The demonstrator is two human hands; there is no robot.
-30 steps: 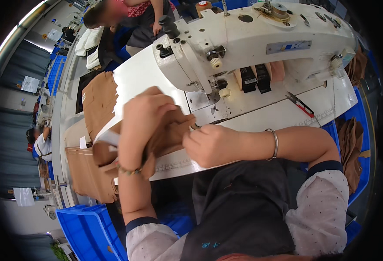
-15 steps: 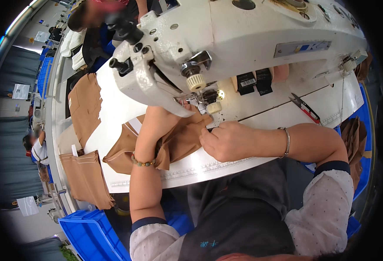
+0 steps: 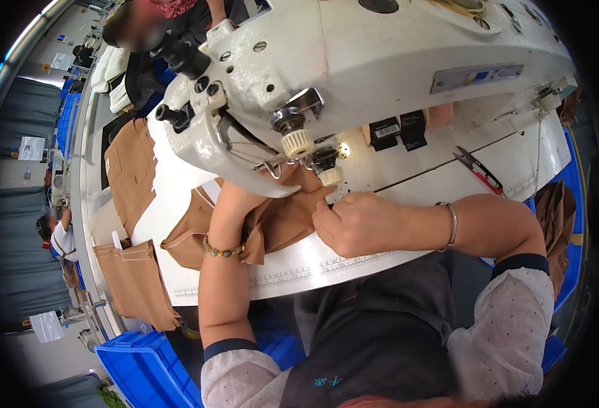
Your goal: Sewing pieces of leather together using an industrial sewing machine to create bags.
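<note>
A brown fabric piece [image 3: 286,221] lies bunched under the head of a white sewing machine [image 3: 374,75]. My left hand [image 3: 248,194] reaches over this fabric toward the needle area. Its fingertips are mostly hidden behind the machine's front guard. On the near right side of the needle, my right hand [image 3: 354,221] is closed, thumb and fingers pinched at the fabric's edge. A small dark bit shows at those fingertips, too small to name. Around the needle area, a cream thumb nut [image 3: 298,143] and metal parts partly cover the stitching spot.
Stacked brown fabric pieces [image 3: 136,279] hang over the table's left edge; another brown piece [image 3: 129,163] lies farther back. Red-and-black thread snips [image 3: 479,170] and black labels [image 3: 384,133] rest right of the needle. A blue bin [image 3: 146,367] stands lower left. Another person [image 3: 177,20] sits beyond the machine.
The view has shifted slightly, so the machine head appears a little farther left. Both hands stay in nearly the same place on the fabric.
</note>
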